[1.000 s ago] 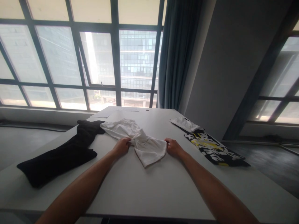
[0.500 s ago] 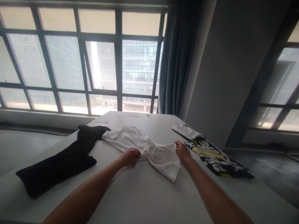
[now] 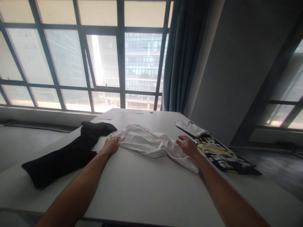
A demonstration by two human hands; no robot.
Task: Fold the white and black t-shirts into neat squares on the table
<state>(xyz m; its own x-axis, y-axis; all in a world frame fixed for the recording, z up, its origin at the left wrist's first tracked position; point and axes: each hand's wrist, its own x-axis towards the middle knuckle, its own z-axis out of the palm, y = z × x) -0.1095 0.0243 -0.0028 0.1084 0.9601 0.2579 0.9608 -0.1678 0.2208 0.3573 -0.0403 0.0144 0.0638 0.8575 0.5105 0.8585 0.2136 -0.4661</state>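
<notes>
- Cloth, white and rumpled: lies across the tabletop, between the hands.
- Left hand: fingers laid on the cloth's left end; whether any fabric is pinched cannot be told.
- Right hand: fingers loosely bent and parted over the right end, no grip seen; contact unclear.
- Black garment: left side.
- Printed black garment and folded white piece: right side.

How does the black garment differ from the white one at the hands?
The black garment lies slantwise; the white garment stretches crosswise. The white garment shows plain wrinkles; the black garment's creases are hard to see. The left hand touches the white garment, not the black garment. Both lie on the table.
</notes>
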